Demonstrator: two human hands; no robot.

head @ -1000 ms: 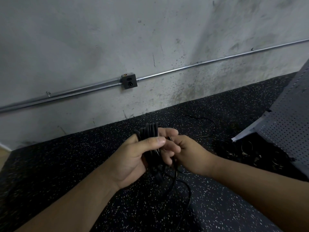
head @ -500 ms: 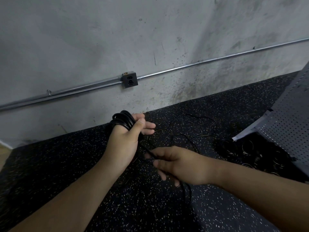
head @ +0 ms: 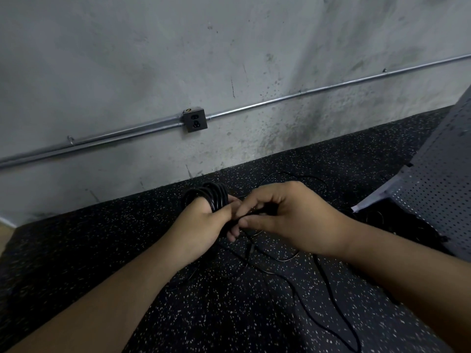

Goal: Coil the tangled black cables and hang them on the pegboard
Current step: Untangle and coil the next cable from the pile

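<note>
A left hand (head: 201, 230) holds a black cable coil (head: 207, 197) looped around its fingers, above a speckled floor (head: 102, 250). The right hand (head: 288, 217) touches it, fingers curled, pinching a loose strand (head: 328, 284) that trails down. A pegboard (head: 438, 179) leans at right.

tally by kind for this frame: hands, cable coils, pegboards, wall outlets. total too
Hands: 2 (left hand, right hand)
Cable coil: 1, wound round the left hand
Pegboard: 1
Wall outlet: 1
Total: 5
Not counted: loose cable on the floor, too tangled to split into pieces.
</note>
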